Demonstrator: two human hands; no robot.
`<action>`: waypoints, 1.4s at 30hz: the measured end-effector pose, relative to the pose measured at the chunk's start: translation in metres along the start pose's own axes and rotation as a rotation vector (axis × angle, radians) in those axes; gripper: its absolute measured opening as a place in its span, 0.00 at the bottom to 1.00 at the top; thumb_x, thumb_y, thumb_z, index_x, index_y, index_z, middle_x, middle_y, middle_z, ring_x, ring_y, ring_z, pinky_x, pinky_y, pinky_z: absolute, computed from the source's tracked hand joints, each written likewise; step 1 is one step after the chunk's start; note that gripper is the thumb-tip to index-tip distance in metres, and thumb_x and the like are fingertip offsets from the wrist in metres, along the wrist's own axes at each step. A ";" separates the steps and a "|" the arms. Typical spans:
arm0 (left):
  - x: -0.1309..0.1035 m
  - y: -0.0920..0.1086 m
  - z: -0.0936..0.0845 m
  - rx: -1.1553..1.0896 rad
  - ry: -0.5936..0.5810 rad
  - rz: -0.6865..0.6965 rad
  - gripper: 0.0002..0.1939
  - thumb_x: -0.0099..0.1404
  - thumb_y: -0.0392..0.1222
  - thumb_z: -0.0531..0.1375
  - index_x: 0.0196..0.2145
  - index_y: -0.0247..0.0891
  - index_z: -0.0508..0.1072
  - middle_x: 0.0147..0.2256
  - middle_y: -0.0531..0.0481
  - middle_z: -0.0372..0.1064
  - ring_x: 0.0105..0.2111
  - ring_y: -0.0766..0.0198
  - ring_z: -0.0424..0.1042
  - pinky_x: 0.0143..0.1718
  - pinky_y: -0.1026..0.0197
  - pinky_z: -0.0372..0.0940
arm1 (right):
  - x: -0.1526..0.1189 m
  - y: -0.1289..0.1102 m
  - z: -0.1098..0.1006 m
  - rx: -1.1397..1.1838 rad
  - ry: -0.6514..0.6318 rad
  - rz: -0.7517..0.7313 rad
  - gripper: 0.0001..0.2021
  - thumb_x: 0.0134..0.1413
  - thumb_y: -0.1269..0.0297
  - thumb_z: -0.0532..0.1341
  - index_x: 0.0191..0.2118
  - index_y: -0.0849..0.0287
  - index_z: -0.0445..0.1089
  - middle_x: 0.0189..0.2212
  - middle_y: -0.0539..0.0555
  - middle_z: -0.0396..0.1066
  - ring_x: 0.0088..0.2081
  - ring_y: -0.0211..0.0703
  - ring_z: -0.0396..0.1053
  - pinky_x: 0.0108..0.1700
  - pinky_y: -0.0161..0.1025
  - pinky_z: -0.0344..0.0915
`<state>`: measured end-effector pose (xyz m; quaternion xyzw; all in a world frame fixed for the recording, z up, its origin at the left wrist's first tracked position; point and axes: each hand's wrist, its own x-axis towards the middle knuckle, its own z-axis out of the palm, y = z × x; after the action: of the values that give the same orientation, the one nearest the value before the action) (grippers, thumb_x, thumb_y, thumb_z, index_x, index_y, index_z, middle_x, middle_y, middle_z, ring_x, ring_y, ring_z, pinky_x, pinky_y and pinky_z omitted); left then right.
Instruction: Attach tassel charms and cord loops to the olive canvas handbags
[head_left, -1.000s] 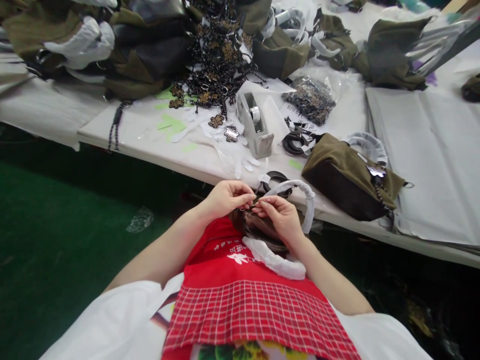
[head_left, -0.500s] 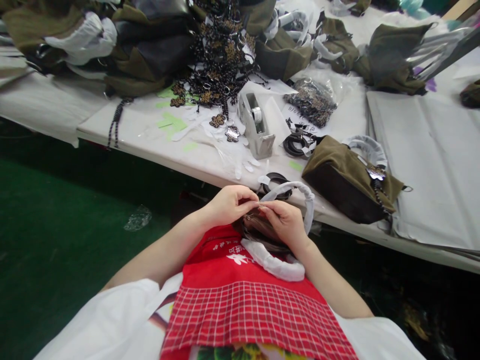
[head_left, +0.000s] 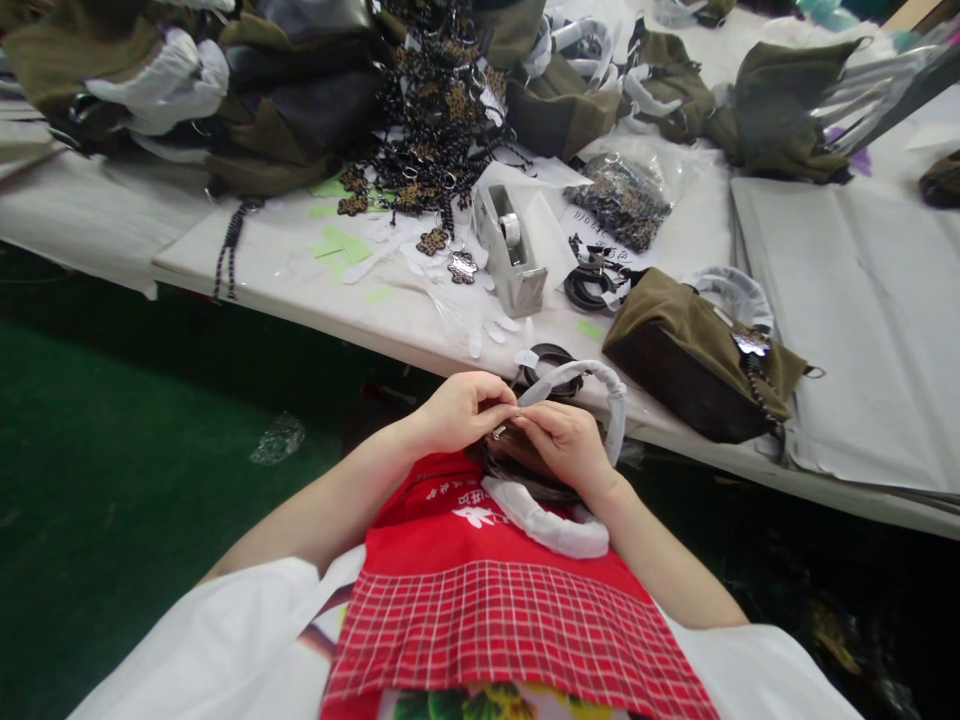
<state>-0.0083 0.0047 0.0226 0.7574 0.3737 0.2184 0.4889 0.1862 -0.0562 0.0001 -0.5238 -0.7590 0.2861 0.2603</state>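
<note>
the fingers of the left hand pinch a small metal ring; right hand pinches opposite, over the handbag in the lap. fastening seems underway; next calls for a steady, fine grip.

Single head-worn view, forward and down, close over the lap, table edge beyond.

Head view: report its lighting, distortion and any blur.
Head view: even, soft light, no hard shadows; wide-angle bending tilts and curves the table edge; the hands, left hand and right hand, are slightly soft, so the small piece between their fingertips is unreadable.
</note>
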 end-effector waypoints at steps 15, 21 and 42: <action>-0.019 0.004 -0.005 0.282 0.192 0.161 0.12 0.65 0.36 0.56 0.45 0.36 0.75 0.43 0.44 0.74 0.39 0.61 0.73 0.43 0.61 0.67 | 0.030 0.000 -0.036 -0.176 0.145 -0.027 0.11 0.63 0.59 0.59 0.43 0.57 0.77 0.39 0.56 0.78 0.42 0.49 0.72 0.48 0.43 0.64; -0.059 -0.008 -0.002 0.690 -0.189 0.431 0.13 0.64 0.32 0.57 0.45 0.39 0.75 0.39 0.48 0.76 0.41 0.59 0.71 0.47 0.56 0.64 | 0.087 -0.008 -0.036 -0.647 -0.253 0.277 0.25 0.63 0.47 0.54 0.37 0.64 0.79 0.37 0.65 0.78 0.46 0.55 0.71 0.49 0.43 0.63; -0.056 0.003 0.013 0.602 0.328 0.644 0.09 0.71 0.36 0.54 0.39 0.38 0.75 0.41 0.47 0.76 0.46 0.62 0.71 0.49 0.59 0.67 | 0.028 -0.063 -0.106 0.974 -0.184 0.163 0.09 0.51 0.58 0.61 0.31 0.59 0.69 0.34 0.56 0.74 0.39 0.51 0.73 0.45 0.48 0.69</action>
<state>-0.0327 -0.0472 0.0217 0.8984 0.2387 0.3576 0.0893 0.2103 -0.0302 0.1215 -0.3717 -0.5138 0.6715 0.3832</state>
